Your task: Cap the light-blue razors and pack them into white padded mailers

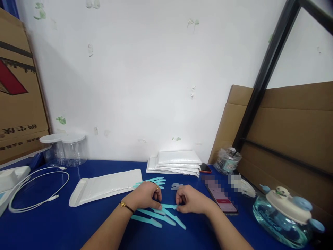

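Observation:
A teal eyebrow razor (169, 206) spans the gap between my two hands, pinched at both ends. My left hand (147, 196), wearing a ring and a dark bracelet, has thumb and fingers closed at its left end. At its right end, my right hand (191, 199) closes with thumb and fingertips. Several more teal razors (153, 222) lie loosely fanned on the blue table (104, 225) beneath and in front of my hands. Behind my left hand is another group of razors (158, 180), partly hidden. Small translucent caps (177, 186) lie just behind my right hand.
A white padded envelope (109, 185) lies at left, with a stack of envelopes (179, 163) by the wall. Clear jars (74, 149) and a white cable (39, 170) are farther left. A phone (221, 196), wrapped cup (228, 161) and blue-tinted bottle (283, 218) stand or lie right.

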### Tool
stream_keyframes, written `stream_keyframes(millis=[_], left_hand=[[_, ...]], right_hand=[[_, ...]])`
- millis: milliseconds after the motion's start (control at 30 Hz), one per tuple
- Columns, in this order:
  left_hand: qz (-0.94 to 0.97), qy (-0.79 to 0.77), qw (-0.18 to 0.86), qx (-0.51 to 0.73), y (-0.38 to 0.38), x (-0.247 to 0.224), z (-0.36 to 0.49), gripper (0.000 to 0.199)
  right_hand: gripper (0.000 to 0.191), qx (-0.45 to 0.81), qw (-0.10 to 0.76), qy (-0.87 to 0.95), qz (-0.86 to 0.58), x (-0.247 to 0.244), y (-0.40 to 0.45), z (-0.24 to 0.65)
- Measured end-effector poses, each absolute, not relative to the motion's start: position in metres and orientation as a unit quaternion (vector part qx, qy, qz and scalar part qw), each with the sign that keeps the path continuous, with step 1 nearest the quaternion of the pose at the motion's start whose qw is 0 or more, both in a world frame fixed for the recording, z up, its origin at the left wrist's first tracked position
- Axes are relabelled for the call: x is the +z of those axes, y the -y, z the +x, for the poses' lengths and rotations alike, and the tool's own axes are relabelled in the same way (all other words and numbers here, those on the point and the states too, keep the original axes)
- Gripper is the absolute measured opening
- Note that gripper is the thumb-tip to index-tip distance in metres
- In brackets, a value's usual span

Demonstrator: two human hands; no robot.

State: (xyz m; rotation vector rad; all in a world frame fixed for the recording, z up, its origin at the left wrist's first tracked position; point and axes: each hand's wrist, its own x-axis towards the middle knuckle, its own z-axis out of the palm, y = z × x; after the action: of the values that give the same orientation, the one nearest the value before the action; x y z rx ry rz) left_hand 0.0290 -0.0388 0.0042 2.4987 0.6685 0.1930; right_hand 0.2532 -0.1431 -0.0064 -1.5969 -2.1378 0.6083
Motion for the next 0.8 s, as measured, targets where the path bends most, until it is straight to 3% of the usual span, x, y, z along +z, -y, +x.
stream_keyframes(millis=[133,567,800], left_hand=[[0.931,-0.257,0.25,0.07,0.039,0.004,0.031,0.012],[0.947,-0.267,0.061,0.167,0.019,0.011,0.019,0.019],[0.928,-0.313,0.115,0.166,0.013,0.01,0.011,0.02]], right_hand=[[0.009,0.132,0.204,0.779,-0.578,-0.008,0.14,0.244],[0.013,0.088,0.259,0.763,-0.586,-0.001,0.132,0.251],[0.009,0.167,0.279,0.705,-0.63,0.001,0.14,0.268]])
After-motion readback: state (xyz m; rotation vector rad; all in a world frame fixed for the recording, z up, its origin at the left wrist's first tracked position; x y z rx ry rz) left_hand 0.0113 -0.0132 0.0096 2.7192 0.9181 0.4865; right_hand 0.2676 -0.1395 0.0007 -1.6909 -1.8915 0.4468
